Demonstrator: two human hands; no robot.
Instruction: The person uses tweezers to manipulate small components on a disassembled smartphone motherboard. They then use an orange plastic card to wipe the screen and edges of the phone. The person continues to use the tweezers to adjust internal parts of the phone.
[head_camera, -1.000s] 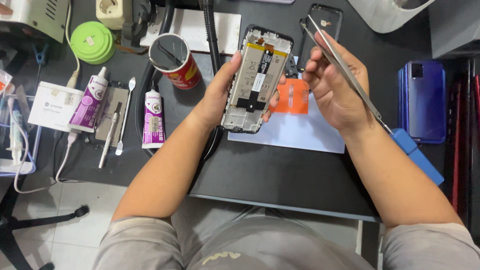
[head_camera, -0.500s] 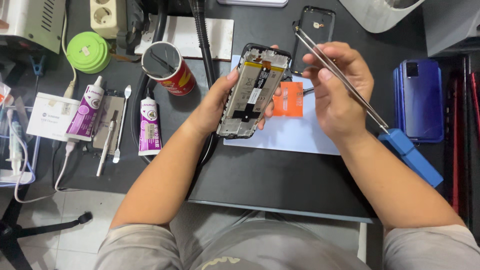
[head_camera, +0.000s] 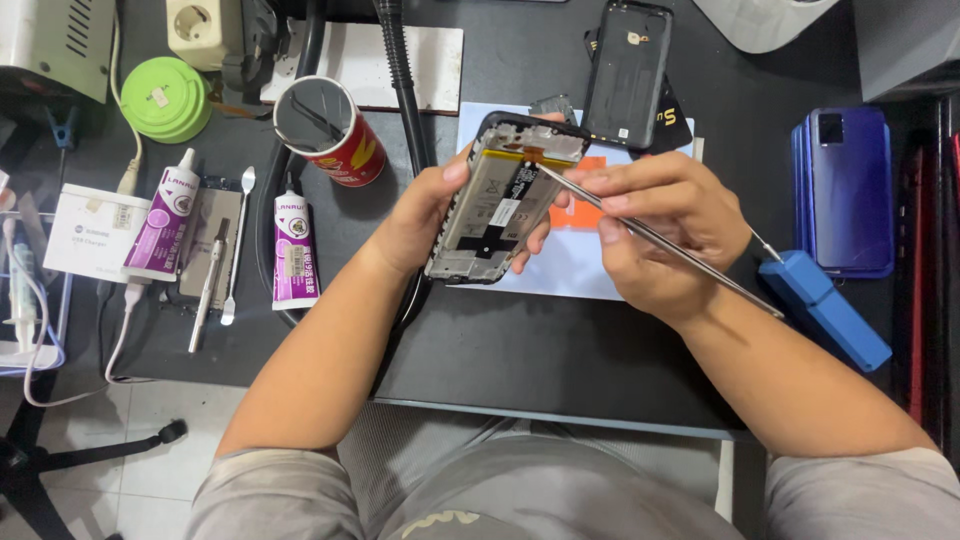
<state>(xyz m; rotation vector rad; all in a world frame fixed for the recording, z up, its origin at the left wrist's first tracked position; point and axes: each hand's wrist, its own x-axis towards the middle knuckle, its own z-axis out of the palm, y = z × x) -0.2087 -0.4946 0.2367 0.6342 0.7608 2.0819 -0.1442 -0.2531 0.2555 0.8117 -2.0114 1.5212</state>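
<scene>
Head view — opened phone (head_camera: 505, 205), tweezers (head_camera: 650, 238)

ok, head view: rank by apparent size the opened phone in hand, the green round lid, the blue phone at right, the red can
1. Opened black-framed phone, though held nearer the camera
2. Blue glossy phone
3. Red cylindrical can and green round lid: too alike to rank
</scene>
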